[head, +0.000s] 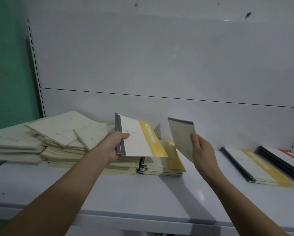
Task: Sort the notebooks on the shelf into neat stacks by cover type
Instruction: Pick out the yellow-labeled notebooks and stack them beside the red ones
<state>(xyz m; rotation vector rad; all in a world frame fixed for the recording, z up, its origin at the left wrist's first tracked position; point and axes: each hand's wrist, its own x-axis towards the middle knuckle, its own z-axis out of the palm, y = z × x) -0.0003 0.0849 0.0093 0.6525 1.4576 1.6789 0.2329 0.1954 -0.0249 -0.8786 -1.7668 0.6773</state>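
White metal shelf (159, 198) carries everything here, and I work along its back edge. Largest on it is the untidy heap of cream-covered notebooks (57, 143) toward the left end, several lying skewed on top. Just right of that, touching it, sits a stack of yellow-banded notebooks (161, 165) near the middle. Well apart, toward the right end, lies a shorter yellow-banded stack with dark spines (256, 166), and beside it, at the right edge, a dark-spined stack with a red-banded cover (289, 159) (partly cut off).

My left hand (114, 145) grips a yellow-banded notebook with a grey spine (139, 138) by its spine edge, thumb curled over the cover, holding it tilted above the middle stack. My right hand (202, 149) holds a plain greyish notebook (182, 137) up on edge in the air over the right side of that stack; fingers lie nearly straight against its face, and the thumb is hidden behind.
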